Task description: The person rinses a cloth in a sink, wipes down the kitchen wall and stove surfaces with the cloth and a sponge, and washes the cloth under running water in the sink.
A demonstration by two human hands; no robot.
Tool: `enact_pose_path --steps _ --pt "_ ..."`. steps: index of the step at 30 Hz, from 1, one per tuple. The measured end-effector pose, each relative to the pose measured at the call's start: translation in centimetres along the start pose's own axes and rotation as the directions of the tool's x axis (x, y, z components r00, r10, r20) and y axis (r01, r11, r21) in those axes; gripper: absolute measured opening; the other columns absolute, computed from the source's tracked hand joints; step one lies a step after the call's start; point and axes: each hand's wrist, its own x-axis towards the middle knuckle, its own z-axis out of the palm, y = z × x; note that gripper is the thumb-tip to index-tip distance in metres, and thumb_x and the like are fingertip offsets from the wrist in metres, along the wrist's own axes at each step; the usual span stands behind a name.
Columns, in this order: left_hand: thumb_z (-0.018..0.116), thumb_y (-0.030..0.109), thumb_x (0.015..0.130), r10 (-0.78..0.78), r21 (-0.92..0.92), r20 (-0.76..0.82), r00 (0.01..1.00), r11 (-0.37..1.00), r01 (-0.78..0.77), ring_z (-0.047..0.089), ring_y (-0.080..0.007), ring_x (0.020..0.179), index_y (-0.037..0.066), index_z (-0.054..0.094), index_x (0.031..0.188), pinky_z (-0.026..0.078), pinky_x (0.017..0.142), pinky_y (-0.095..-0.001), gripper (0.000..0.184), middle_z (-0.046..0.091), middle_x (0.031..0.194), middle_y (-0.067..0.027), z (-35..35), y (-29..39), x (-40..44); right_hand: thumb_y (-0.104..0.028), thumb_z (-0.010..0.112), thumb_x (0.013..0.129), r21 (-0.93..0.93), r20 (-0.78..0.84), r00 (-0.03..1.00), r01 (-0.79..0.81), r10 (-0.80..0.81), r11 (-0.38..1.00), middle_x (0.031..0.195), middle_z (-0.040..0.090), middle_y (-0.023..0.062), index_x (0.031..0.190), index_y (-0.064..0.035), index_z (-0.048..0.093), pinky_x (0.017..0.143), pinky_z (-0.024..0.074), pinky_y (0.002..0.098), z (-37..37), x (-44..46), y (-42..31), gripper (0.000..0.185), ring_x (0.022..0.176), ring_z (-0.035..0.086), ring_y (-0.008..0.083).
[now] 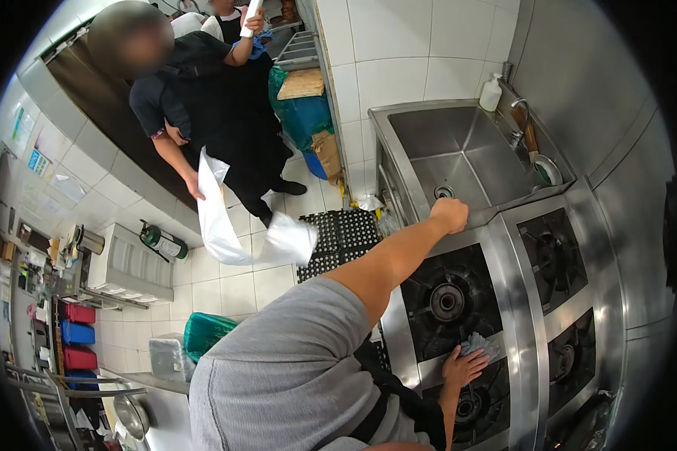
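My left hand [450, 216] is closed in a fist at the sink's near corner, where it meets the stove. Anything inside the fist is hidden. Lower down, my right hand [465, 366] presses on a crumpled grey cloth [480, 345], on the steel strip between two front burners. Its fingers lie over the cloth. Beyond that hand is the upper front burner [446, 301], and the lower front burner [470, 406] lies beside my wrist. The steel sink [421, 139] has a faucet [520, 120] at its back edge.
A co-worker in a black apron [226, 113] stands at upper left, holding a white plastic sheet [222, 218]. A black perforated mat [338, 237] covers the floor by the sink. A soap bottle [490, 94] stands behind the sink. A fire extinguisher [164, 242] is at left.
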Motion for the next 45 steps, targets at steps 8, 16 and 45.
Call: enact_pose_path --steps 8,16,45 --pt "0.064 0.036 0.084 -0.042 0.017 0.011 0.999 0.999 0.042 0.068 -0.0329 0.094 0.005 0.073 0.09 0.055 0.081 -0.0423 0.034 0.071 0.097 -0.017 0.5 0.1 0.5 -0.064 0.04 0.092 0.014 -0.008 1.0 0.02 -0.02 1.0 0.158 -0.001 0.0242 0.153 -0.0052 0.003 0.116 0.0096 0.0525 -0.9 -0.5 -0.2 0.092 0.146 0.004 0.042" --pt "0.062 0.036 0.085 -0.034 0.02 0.008 0.999 0.999 0.033 0.068 -0.0329 0.095 0.005 0.073 0.092 0.054 0.082 -0.0426 0.034 0.071 0.098 -0.0169 0.2 0.2 0.3 -0.061 0.05 0.088 0.001 -0.042 0.997 0.068 -0.068 0.998 0.158 0.001 0.0254 0.153 -0.0042 0.005 0.116 0.012 0.0536 -0.5 -0.7 0.2 0.098 0.145 0.007 0.0442" --pt "0.058 0.028 0.083 -0.04 0.024 0.003 0.999 0.999 0.04 0.068 -0.0319 0.096 0.005 0.073 0.093 0.054 0.081 -0.0422 0.029 0.071 0.099 -0.0158 0.0 0.4 0.3 -0.031 0.061 0.09 0.297 -0.291 0.837 0.54 -0.464 0.788 0.149 0.03 0.0277 0.144 -0.005 0.038 0.112 0.0259 0.05 -5.1 7.3 7.5 0.064 0.137 0.03 0.0448"
